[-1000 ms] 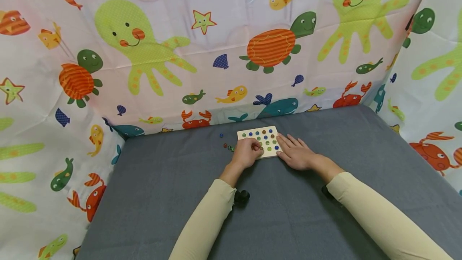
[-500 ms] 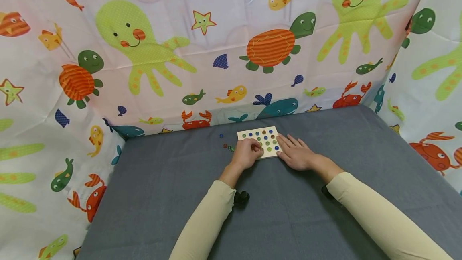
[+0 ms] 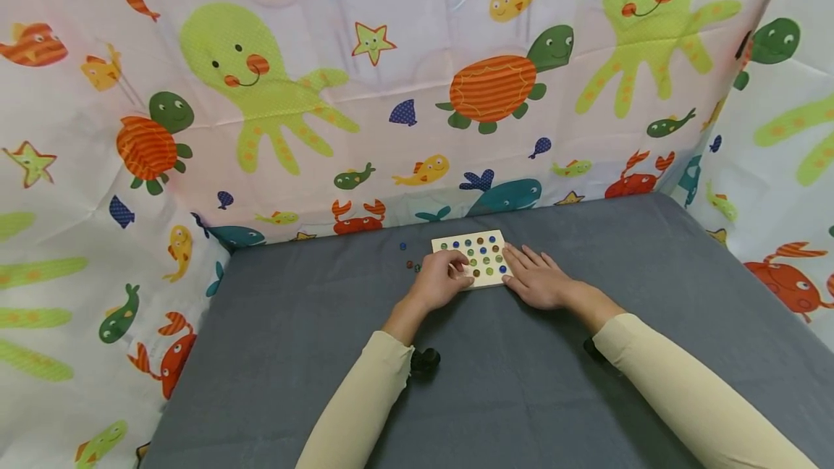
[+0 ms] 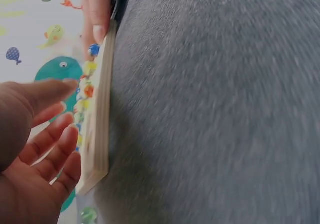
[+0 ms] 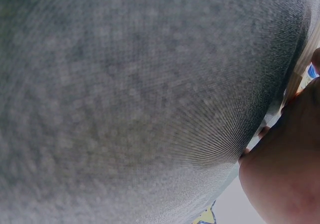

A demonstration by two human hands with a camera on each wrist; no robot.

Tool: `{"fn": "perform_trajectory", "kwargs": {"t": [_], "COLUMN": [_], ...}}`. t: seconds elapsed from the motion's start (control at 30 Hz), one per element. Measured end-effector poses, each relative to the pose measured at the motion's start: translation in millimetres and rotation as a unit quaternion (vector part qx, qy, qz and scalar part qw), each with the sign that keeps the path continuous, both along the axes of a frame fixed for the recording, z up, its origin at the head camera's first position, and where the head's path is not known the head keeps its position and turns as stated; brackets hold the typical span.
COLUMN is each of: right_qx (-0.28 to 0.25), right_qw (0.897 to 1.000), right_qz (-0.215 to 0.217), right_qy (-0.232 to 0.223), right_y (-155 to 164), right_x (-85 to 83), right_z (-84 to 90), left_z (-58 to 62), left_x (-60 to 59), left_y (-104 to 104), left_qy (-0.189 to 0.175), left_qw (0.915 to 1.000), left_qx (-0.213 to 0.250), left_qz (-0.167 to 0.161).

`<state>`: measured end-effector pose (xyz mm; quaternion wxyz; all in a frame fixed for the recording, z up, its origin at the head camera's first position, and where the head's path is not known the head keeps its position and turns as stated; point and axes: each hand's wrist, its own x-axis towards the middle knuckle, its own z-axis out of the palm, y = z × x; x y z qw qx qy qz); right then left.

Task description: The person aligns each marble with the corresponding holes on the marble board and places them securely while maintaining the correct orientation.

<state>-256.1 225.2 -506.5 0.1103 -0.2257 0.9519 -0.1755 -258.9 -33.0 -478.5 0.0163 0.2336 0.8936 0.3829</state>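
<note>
A pale wooden board (image 3: 495, 280) with rows of coloured glass marbles (image 3: 483, 250) lies near the far side of the grey table. Over its left part is my left hand (image 3: 438, 281), which hides some of the board there. In the left wrist view the thumb (image 4: 52, 93) and loosely bent fingers are spread apart, with nothing between them. A brown marble (image 3: 476, 273) sits on the board just right of those fingertips. My right hand (image 3: 537, 281) rests with straight fingers along the board's right edge. In the right wrist view only part of that hand (image 5: 287, 164) shows.
Left of the board lie a loose blue marble (image 3: 402, 246), a reddish-brown one (image 3: 410, 264) and a green one (image 3: 418, 268). A printed sea-animal cloth (image 3: 404, 158) hangs behind the grey tabletop (image 3: 313, 353) and along its sides.
My left hand has drawn back slightly to the left and its fingers have parted, leaving a brown marble in view on the board. The right hand stays in place. The head view has shifted slightly.
</note>
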Motion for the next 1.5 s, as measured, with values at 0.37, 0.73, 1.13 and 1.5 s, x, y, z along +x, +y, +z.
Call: {"fn": "perform_trajectory", "kwargs": {"t": [0.37,0.73,1.13,1.5], "right_qx": [-0.002,-0.003,0.0,-0.002], "right_qw": [1.0,1.0,1.0,1.0], "right_qz": [0.003,0.002,-0.001,-0.003], "right_qy": [0.007,0.007,-0.004,-0.004], "right_y": [1.7,2.1,0.7,-1.2], "right_x": [-0.2,1.6,3.2,5.4], "right_z": [-4.7,-0.4,4.4,7.4], "left_z": [8.2,13.0,10.6,6.3], "left_x": [7.6,13.9,17.4,15.9], "left_y": [-20.3,-44.5,-70.0,-91.1], "left_qy": [0.035,0.049,0.034,0.037], "left_qw": [0.9986,0.998,0.9984,0.997], "left_qx": [-0.031,-0.038,-0.042,-0.045], "left_qz": [-0.025,-0.015,0.019,0.051]}}
